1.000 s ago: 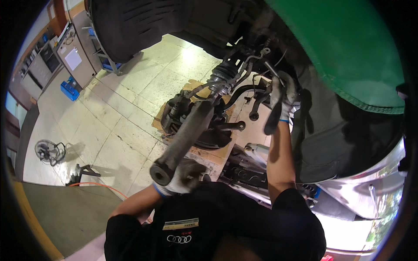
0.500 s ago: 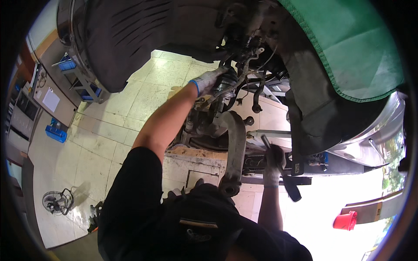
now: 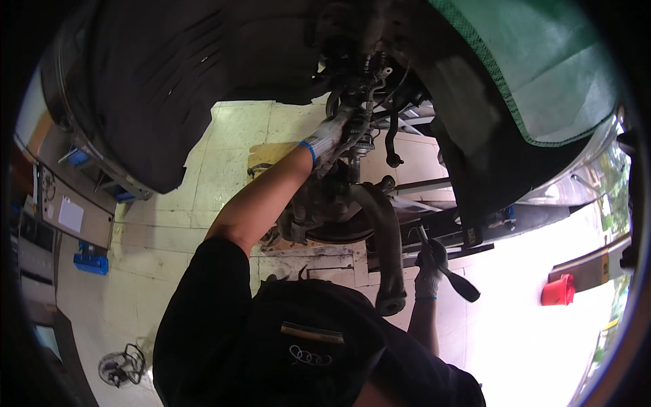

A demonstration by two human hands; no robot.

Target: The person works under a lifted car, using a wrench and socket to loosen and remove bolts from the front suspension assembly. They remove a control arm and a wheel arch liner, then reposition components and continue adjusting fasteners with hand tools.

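In a white knit glove with a blue cuff, my left hand (image 3: 331, 141) is closed around the drive shaft (image 3: 363, 145) inside the wheel well. Its fingertips are partly hidden behind the shaft. Just below, the steering knuckle (image 3: 383, 234) curves down toward me, its eyelet end near my chest. To the right, my gloved right hand (image 3: 428, 263) is closed on a hand tool (image 3: 461, 285) with a flared dark handle and a grey metal shaft. The handle points down and right, the metal end up; the exact kind of tool cannot be told.
A dark wheel-arch liner (image 3: 149, 88) hangs at the upper left, and a green cover (image 3: 536, 68) drapes the bodywork at the upper right. On the floor are a blue case (image 3: 91, 261), a fan (image 3: 121, 367) and a red bucket (image 3: 558, 290).
The view has shifted, and the steering knuckle now sits further right and is swung relative to before. My left hand stays on the drive shaft; my right still holds the tool, tilted more.
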